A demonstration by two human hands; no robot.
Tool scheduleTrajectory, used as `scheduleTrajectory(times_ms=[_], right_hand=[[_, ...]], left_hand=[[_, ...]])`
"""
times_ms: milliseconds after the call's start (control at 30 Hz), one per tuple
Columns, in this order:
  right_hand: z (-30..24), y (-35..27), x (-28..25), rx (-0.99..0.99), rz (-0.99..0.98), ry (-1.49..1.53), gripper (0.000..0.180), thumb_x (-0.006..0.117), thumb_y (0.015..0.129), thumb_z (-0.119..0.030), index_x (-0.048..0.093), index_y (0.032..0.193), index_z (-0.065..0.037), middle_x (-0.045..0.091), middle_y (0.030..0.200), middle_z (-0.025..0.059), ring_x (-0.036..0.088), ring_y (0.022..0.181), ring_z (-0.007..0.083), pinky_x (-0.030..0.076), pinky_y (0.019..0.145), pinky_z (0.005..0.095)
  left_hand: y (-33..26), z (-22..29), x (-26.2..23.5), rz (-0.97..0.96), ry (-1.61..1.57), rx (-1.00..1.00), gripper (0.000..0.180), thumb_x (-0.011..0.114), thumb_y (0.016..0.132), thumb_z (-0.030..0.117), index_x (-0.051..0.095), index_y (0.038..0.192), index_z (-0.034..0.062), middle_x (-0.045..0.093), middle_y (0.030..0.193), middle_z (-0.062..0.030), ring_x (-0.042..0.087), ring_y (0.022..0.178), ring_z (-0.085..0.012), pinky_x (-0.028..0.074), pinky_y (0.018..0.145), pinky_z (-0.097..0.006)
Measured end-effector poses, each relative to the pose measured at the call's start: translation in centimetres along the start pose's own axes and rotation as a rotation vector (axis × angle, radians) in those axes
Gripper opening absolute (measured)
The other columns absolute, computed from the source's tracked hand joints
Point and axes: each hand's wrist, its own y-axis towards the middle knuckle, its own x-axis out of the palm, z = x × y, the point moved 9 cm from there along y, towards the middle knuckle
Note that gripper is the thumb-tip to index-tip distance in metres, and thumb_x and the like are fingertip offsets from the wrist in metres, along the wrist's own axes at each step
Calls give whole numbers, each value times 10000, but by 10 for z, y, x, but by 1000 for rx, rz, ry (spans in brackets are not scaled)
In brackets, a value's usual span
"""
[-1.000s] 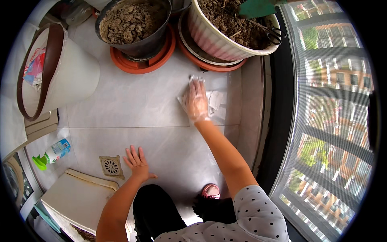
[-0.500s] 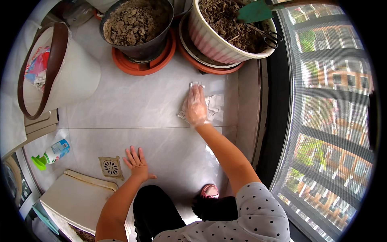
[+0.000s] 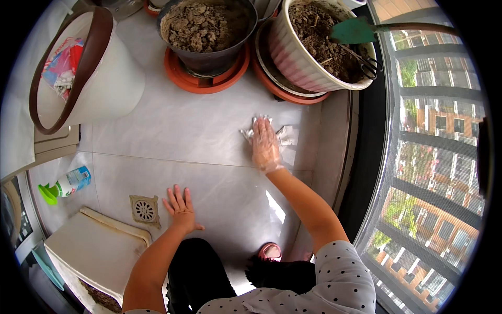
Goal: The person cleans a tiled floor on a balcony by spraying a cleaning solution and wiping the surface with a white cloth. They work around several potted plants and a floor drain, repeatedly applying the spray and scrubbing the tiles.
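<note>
My right hand (image 3: 265, 145), in a clear plastic glove, lies flat with fingers stretched forward on a crumpled whitish wipe (image 3: 285, 135). The wipe sits on the grey tiled floor, its edges showing at both sides of the fingers, the rest hidden under the palm. My left hand (image 3: 181, 210) is bare and rests on the floor, palm down with fingers spread. Just left of it, a square floor drain (image 3: 144, 209) is set into the tile. Farther left lies a spray bottle (image 3: 73, 181) with a green trigger head.
A dark pot (image 3: 205, 31) of dry soil and a ribbed white pot (image 3: 298, 57) stand ahead on orange saucers. A green trowel (image 3: 353, 31) and black-handled scissors (image 3: 370, 68) rest on the white one. A white bucket (image 3: 117, 86), a lidded box (image 3: 99, 243) and a barred window (image 3: 434, 152) flank me.
The view has turned slightly, shifting the pots to the right in the picture. Under my right hand the wipe looks more bunched. My left hand keeps its place beside the drain.
</note>
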Motion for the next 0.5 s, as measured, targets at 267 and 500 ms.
scheduleTrajectory(times_ms=[267,500], right_hand=[[18,124,-21,270,-256,164,477,416,845,-168,376,1277,29,346,1352,189,274,1287,298,199,1078,362],[-45,16,-34,-49,137,411,393,469,805,-71,487,1191,-5,449,1280,122,394,1213,299,326,995,399]], left_hand=[[1,-1,-1,48,21,26,1466,813,414,540,-167,1346,-25,-231,1363,-325,-205,1251,-509,-84,943,-664],[-5,-3,-5,-65,-12,-43,1416,797,461,539,-152,1359,-9,-214,1384,-300,-207,1267,-478,-100,963,-644]])
